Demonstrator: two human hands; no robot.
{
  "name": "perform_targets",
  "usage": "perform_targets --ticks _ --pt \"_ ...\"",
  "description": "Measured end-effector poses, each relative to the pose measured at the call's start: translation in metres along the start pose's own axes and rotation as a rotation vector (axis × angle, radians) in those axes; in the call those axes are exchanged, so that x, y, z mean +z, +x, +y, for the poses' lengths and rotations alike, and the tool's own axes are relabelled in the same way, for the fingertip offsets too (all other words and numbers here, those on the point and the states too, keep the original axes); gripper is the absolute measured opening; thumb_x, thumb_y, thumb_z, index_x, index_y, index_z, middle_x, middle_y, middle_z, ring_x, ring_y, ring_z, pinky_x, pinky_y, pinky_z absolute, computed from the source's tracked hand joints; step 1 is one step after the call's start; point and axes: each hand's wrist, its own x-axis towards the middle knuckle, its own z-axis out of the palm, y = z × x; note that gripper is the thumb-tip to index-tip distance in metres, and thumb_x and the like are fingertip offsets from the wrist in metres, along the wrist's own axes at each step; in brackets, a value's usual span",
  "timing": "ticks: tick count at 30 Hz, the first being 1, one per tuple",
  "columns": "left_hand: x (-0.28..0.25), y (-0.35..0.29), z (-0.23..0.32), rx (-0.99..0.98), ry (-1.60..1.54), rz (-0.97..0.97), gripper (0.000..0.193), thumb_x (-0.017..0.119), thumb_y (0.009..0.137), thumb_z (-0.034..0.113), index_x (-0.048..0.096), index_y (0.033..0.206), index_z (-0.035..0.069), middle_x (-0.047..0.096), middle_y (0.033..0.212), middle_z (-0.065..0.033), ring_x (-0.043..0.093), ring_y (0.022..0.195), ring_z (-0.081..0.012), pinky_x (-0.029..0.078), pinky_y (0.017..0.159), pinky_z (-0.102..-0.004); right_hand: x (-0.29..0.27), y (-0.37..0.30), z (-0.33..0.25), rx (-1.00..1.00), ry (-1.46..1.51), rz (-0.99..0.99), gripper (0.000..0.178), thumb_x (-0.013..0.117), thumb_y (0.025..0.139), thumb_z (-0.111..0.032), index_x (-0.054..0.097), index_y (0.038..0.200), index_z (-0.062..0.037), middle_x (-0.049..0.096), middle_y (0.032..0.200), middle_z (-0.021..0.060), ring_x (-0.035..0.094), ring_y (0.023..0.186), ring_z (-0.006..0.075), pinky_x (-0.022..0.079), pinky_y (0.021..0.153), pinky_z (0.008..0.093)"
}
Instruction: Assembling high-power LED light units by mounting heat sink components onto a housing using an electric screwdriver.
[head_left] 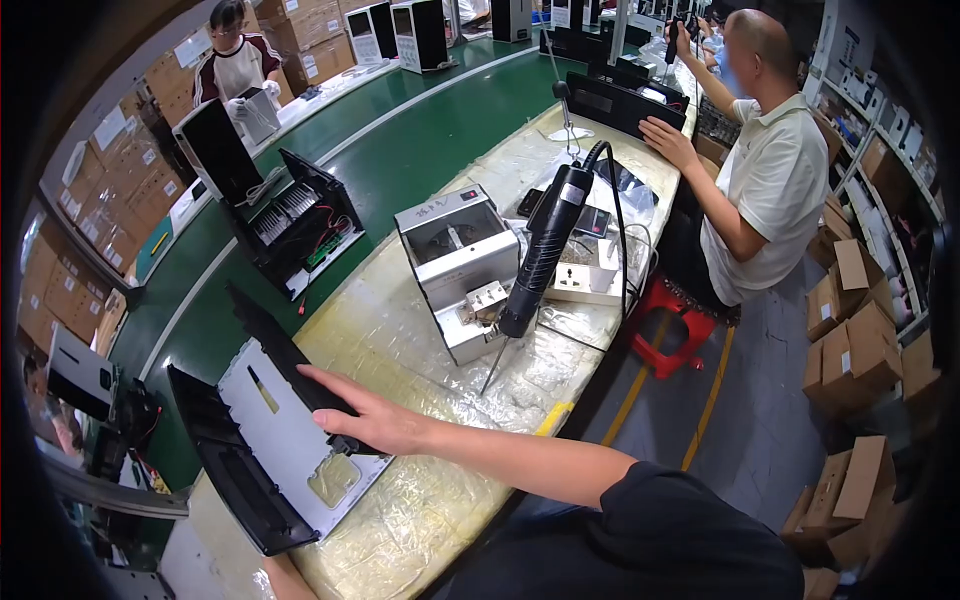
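Observation:
An open housing (258, 395) with a pale inner panel and black side walls lies in front of me, tilted on the plastic-covered bench. My right hand (368, 412) grips the black wall on its right side, fingers over the edge and thumb apart from them. Only a bit of my left forearm (286, 578) shows below the housing; the hand itself is hidden. A black electric screwdriver (545, 250) hangs on a hook to the right, its bit pointing down near the bench. Beside it stands an open grey metal box (455, 265) with a white socket mounted in it.
A white power strip (585, 285) and cables lie behind the screwdriver. On the green conveyor (400, 130) sits an opened black unit (300, 225) with wiring. One co-worker (765, 170) sits at right on a red stool (670, 325); another (238, 70) stands across. Cartons (855, 360) line the right.

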Motion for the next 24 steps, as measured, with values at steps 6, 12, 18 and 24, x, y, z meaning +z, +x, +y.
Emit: perform_targets --ticks 6,12,18,24 --pt "-0.020 -0.047 0.025 0.096 0.061 0.233 0.045 0.045 0.106 0.041 0.057 0.131 0.006 0.061 0.108 -0.0008 0.059 0.095 -0.0118 0.051 0.083 -0.0305 -0.021 -0.005 0.015 0.000 0.009 -0.004 0.077 0.060 0.099 -0.039 0.026 0.159 -0.0061 0.033 0.161 0.0137 0.032 0.147 0.0262 0.028 0.120 0.0405" --pt "0.059 -0.106 0.114 0.353 0.686 0.567 0.019 0.061 0.095 0.014 0.068 0.108 0.002 0.063 0.088 0.0041 0.056 0.081 -0.0067 0.048 0.071 -0.0258 -0.058 -0.033 -0.042 0.148 0.065 0.040 0.084 0.062 0.093 -0.042 0.026 0.159 -0.0041 0.039 0.154 0.0159 0.042 0.138 0.0265 0.033 0.114 0.0382" --pt "0.044 -0.113 0.141 0.341 0.986 0.656 0.020 0.063 0.095 0.013 0.070 0.105 -0.004 0.072 0.090 -0.0077 0.063 0.085 -0.0117 0.052 0.078 -0.0277 -0.064 -0.025 -0.056 0.138 -0.032 -0.035 0.097 0.065 0.088 -0.053 0.023 0.158 -0.0002 0.037 0.154 0.0195 0.041 0.139 0.0290 0.031 0.115 0.0404" --pt "-0.022 -0.036 0.217 0.697 1.466 0.931 0.039 0.067 0.093 0.020 0.061 0.125 -0.002 0.062 0.130 -0.0206 0.058 0.122 -0.0348 0.044 0.105 -0.0424 -0.067 -0.039 -0.061 0.041 -0.051 0.005 0.094 0.067 0.088 -0.043 0.022 0.157 0.0025 0.033 0.156 0.0219 0.033 0.146 0.0344 0.025 0.120 0.0457"
